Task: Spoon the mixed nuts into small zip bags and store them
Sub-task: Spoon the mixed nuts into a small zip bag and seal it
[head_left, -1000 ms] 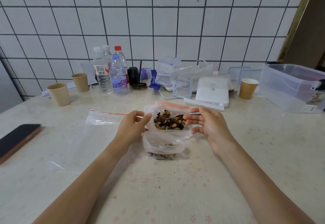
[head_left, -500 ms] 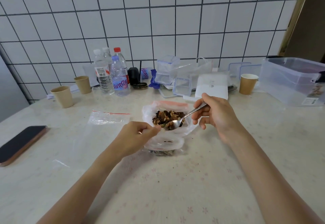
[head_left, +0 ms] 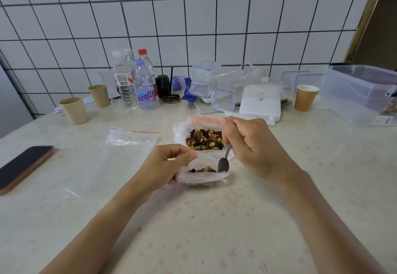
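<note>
left hand (head_left: 166,164) pinches small zip bag (head_left: 202,173) mouth wide for tipping | right hand (head_left: 249,144) fingers clamped on spoon (head_left: 223,164), bowl down inside | mixed nuts (head_left: 205,139) bag just behind, mid-table

Wall tiles (head_left: 193,18): white, dark grid lines; table (head_left: 214,230): cream, faint pink flower print; nuts (head_left: 205,139): mixed browns, tan, near-black; spoon (head_left: 223,164): grey metal; small zip bag (head_left: 203,176): clear; spare zip bag (head_left: 131,138): clear, red seal line; phone (head_left: 23,164): black face, copper-brown edge; three paper cups (head_left: 74,110): tan, the right one (head_left: 306,97) darker with white inside; bottles (head_left: 146,86): clear, one red cap, pink-and-blue label; storage box (head_left: 361,93): clear, bluish; wrapper (head_left: 188,93): dark blue.
</note>
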Motion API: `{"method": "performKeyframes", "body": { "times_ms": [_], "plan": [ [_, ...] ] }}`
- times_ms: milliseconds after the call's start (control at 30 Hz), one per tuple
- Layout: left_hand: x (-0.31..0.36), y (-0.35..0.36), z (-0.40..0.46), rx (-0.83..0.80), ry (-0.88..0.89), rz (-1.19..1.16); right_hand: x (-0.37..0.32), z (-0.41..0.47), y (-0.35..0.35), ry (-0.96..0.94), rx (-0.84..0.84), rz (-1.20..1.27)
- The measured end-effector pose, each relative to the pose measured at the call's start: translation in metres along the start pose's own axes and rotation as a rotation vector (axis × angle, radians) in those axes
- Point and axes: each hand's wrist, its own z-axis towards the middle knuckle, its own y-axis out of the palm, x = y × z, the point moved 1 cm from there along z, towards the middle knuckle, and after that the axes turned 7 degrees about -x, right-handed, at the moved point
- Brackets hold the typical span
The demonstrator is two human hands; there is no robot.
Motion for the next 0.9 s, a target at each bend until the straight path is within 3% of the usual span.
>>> {"method": "performKeyframes", "body": {
  "times_ms": [133,267,400,567,700,900],
  "plan": [
    [0.002,0.001,0.0,0.007,-0.021,-0.072,-0.01,-0.003,0.004,-0.157,0.058,-0.152],
    [0.0,0.0,0.0,0.033,-0.039,-0.013,-0.009,-0.003,0.009,-0.153,0.047,-0.074],
    [-0.001,-0.005,0.0,0.1,0.017,0.175,0.004,0.002,0.008,0.004,0.201,0.189],
    [-0.001,-0.018,0.006,0.216,0.004,0.29,0.033,0.006,0.008,0.35,0.385,0.441],
    [-0.002,-0.029,0.02,0.299,-0.056,0.324,0.054,0.006,0.013,0.53,0.375,0.502],
    [0.005,-0.033,0.057,0.298,-0.164,0.43,0.062,0.007,0.019,0.613,0.314,0.436]
  ]
}}
